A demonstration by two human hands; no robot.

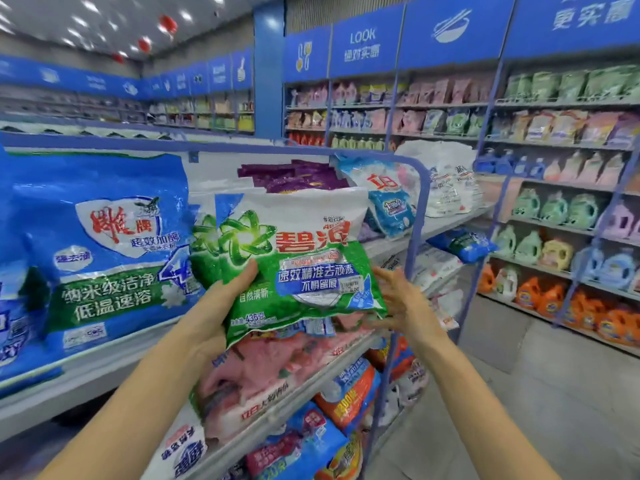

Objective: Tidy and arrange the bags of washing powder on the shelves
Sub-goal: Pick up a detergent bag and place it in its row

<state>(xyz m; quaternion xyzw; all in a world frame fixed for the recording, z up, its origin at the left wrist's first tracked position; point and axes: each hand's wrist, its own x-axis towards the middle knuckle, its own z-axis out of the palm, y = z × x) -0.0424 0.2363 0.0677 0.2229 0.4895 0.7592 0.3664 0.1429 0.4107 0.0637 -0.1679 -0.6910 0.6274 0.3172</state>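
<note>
Item: green-white bag (298, 258), washing powder. Held upright at shelf (104, 362) front edge, twin bag (204, 251) just behind.
Left hand (221, 306): clamped on lower left corner.
Right hand (398, 296): fingers apart, empty, beside lower right corner.
Advice: support base, seat flush against twin, label outward.

The green and white bag (298, 258) held in the left hand (221, 306) reads 碧浪 in red, then 速效精准去顽渍 and 不惧留痕, with 436克 near its lower edge. Left of that hand, the big blue bag (104, 251) carries 雕牌, 超效加酶 and 纳米级洁净 低温速溶. Above the right hand (398, 296), a white and blue bag (384, 188) shows 立白. High over both hands a blue sign (363, 43) says LOOK, and a second sign (588, 15) says 更实惠.
</note>
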